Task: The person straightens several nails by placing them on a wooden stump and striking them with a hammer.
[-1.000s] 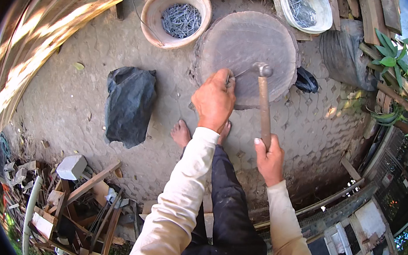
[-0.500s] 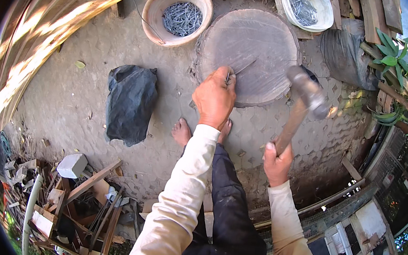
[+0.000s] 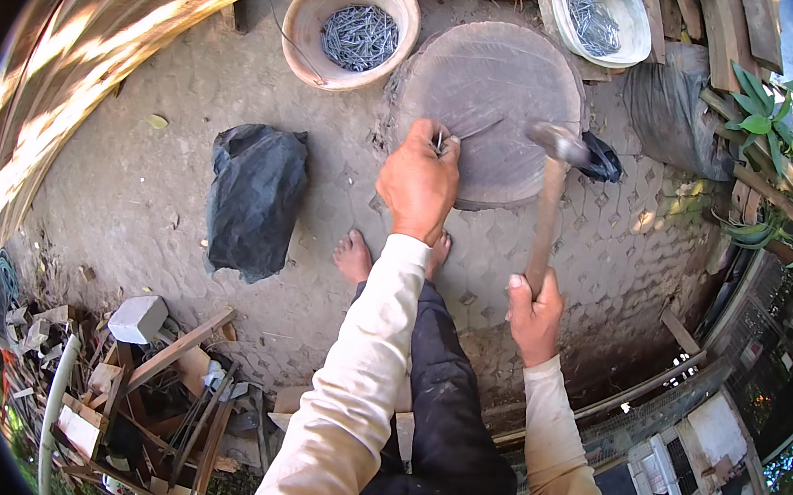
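A hammer (image 3: 547,205) is gripped by its wooden handle in my right hand (image 3: 535,318), fingers wrapped round it. Its metal head, slightly blurred, hangs over the right part of a round wooden chopping block (image 3: 492,74). At the block's near left edge, my left hand (image 3: 417,190) pinches a nail (image 3: 440,142) between thumb and fingers; most of the nail is hidden. A dark crack runs across the block's top beside these fingertips.
Beyond the block stand a pale bucket (image 3: 302,11) and a white tub (image 3: 638,31), both holding nails. A black plastic bag (image 3: 255,199) lies at left. Stacked timber (image 3: 68,58) lines the far left, scrap wood (image 3: 177,360) the near left. My bare feet (image 3: 353,256) stand near the block.
My right hand has swung the hammer head leftward and slightly away from me, over the block. The left hand keeps its pinch almost in place.
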